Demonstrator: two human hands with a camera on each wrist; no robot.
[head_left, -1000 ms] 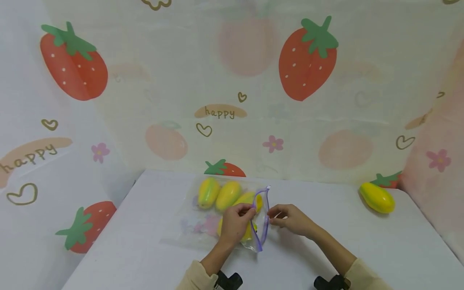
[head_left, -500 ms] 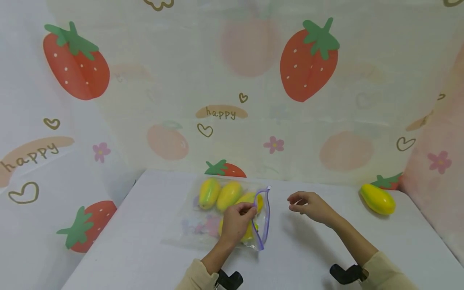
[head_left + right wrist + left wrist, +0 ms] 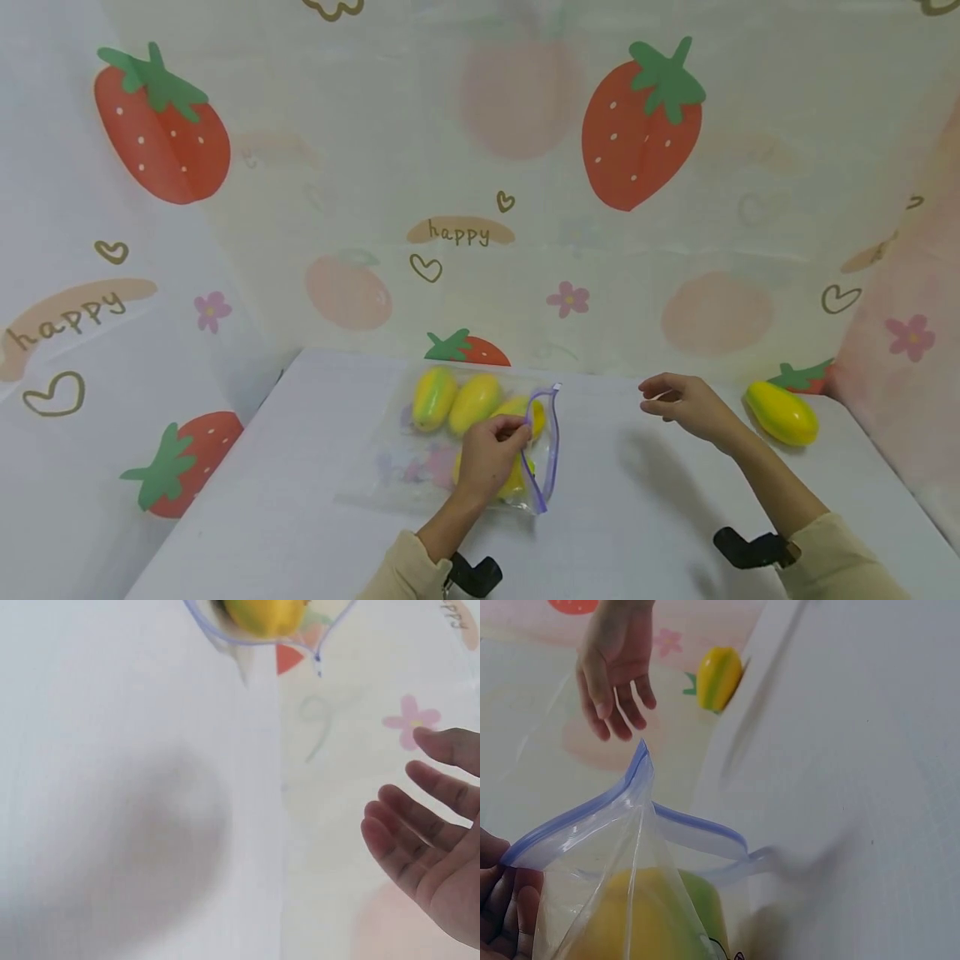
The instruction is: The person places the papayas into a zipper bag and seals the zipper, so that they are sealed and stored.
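A clear zip bag (image 3: 554,442) with a purple zip edge lies on the table, its mouth gaping to the right. Several yellow-green papayas (image 3: 434,400) are inside. My left hand (image 3: 486,460) pinches the near lip of the mouth between thumb and fingers, also seen at the edge of the left wrist view, where a papaya (image 3: 649,907) shows through the plastic. My right hand (image 3: 692,406) is in the air, holding nothing, fingers apart and loosely bent in the right wrist view. To its right, a loose papaya (image 3: 782,412) lies on the table.
The white table (image 3: 615,550) reaches back to a printed strawberry backdrop (image 3: 641,125). Side cloths (image 3: 911,267) enclose it. Black wrist cameras (image 3: 753,548) sit by both cuffs.
My right hand has left the bag's mouth and moved right and slightly back, closer to the loose papaya. The left hand keeps its hold on the bag's lip.
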